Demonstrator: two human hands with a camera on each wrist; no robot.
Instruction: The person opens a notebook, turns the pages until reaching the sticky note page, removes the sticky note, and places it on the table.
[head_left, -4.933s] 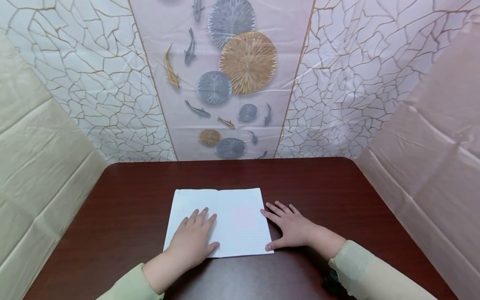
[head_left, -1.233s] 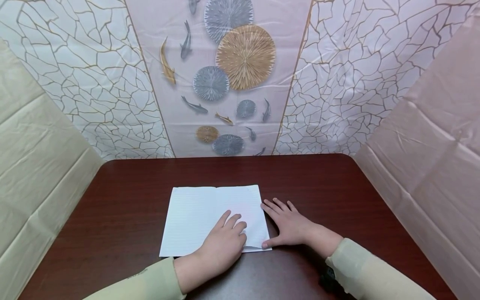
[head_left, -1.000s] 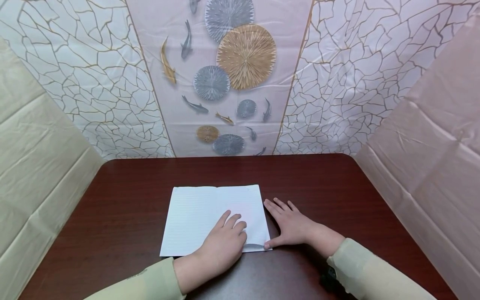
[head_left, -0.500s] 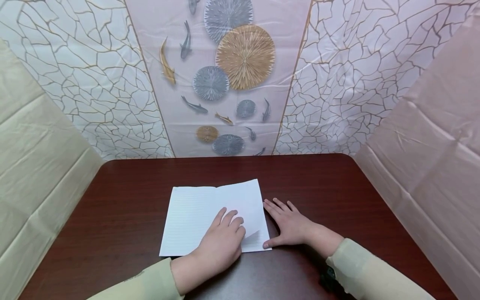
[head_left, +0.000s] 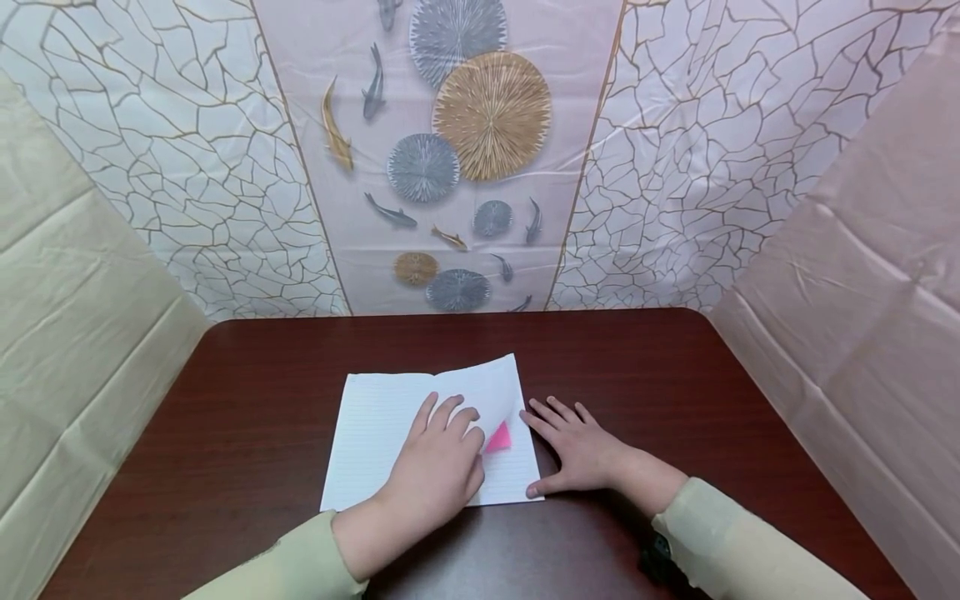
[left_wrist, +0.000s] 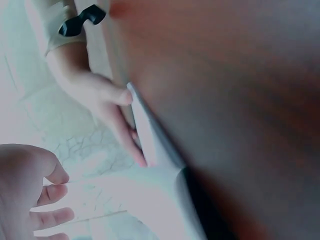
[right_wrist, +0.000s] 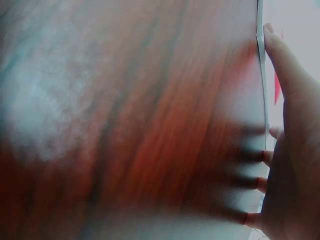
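Note:
An open lined notebook lies on the table in the head view. My left hand pinches the edge of its right-hand page between thumb and forefinger, as the left wrist view shows. That page is raised and curls toward the left. Beneath it a bright pink patch, like a sticky note, shows on the sheet below; part of it is hidden. My right hand rests spread at the notebook's right edge, its thumb on the lower right corner. The right wrist view shows these fingers along the notebook's edge.
The dark red-brown table reaches back to a patterned curtain. Plain cloth panels flank both sides. A black device sits under the right sleeve.
The left hand has gone from lying on the left page to the right page, lifted its edge and drawn it leftward. The pink patch has come into view. The right hand stays nearly still.

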